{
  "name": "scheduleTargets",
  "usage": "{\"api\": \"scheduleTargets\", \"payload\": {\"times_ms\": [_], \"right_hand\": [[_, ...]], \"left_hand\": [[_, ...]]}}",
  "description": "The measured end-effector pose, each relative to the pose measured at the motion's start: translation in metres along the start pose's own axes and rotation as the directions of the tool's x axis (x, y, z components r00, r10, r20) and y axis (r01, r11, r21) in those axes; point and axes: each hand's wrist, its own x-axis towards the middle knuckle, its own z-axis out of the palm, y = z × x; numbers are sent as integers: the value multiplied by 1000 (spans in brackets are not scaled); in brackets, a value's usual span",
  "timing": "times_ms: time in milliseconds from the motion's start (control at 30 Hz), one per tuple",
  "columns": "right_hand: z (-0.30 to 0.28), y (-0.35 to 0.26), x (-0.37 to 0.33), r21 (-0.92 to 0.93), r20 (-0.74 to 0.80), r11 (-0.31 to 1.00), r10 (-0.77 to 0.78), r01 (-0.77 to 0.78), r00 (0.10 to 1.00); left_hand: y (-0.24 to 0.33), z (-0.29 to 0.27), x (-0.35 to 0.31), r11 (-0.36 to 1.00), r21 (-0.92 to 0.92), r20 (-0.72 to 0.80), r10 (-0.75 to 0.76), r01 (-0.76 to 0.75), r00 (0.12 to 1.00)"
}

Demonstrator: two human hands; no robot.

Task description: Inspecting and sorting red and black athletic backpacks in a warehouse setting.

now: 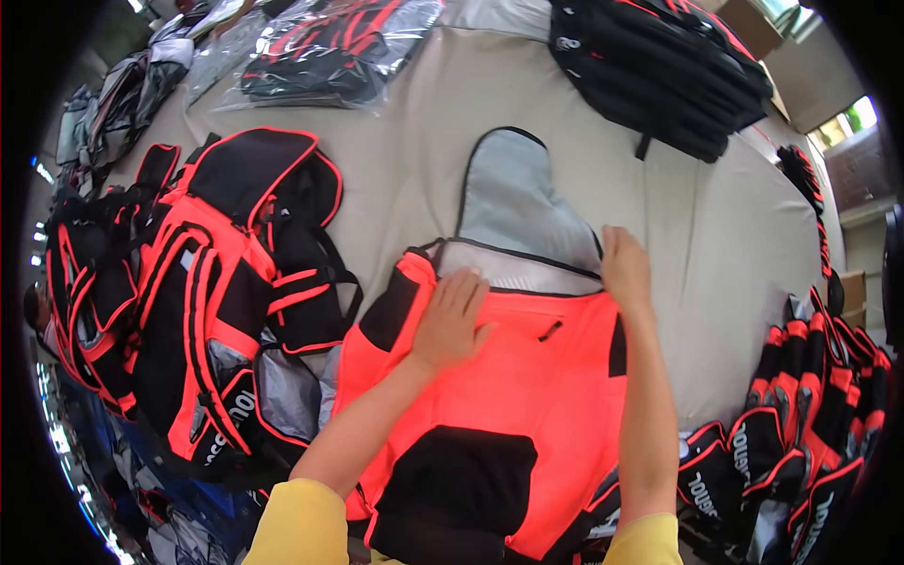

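Note:
A bright coral-red and black backpack (490, 377) lies flat before me on the cloth-covered table. Its top flap (508, 188) is folded back away from me, showing a grey lining edged in black. My left hand (453, 320) rests on the red panel just below the opening, fingers stretched out and slightly apart. At the right end of the opening, my right hand (625, 266) has its fingers closed at the black-trimmed edge of the flap. A short black zip pull (550, 331) shows on the red panel between the two hands.
Several red and black backpacks (217, 292) are piled at the left. A clear plastic-wrapped pack (325, 56) lies at the far left, and a black backpack (659, 75) at the far right. More packs (819, 405) stand along the right edge. Beige cloth (725, 273) covers the table.

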Motion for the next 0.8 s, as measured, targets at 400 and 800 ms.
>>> {"api": "scheduleTargets", "payload": {"times_ms": [400, 800], "right_hand": [[-10, -22, 61, 687, 488, 546, 141, -479, 861], [-22, -86, -124, -172, 368, 961, -140, 215, 919]], "left_hand": [[-12, -7, -1, 998, -46, 24, -33, 34, 999], [-10, -1, -5, 1000, -6, 54, -3, 3, 999]]}}
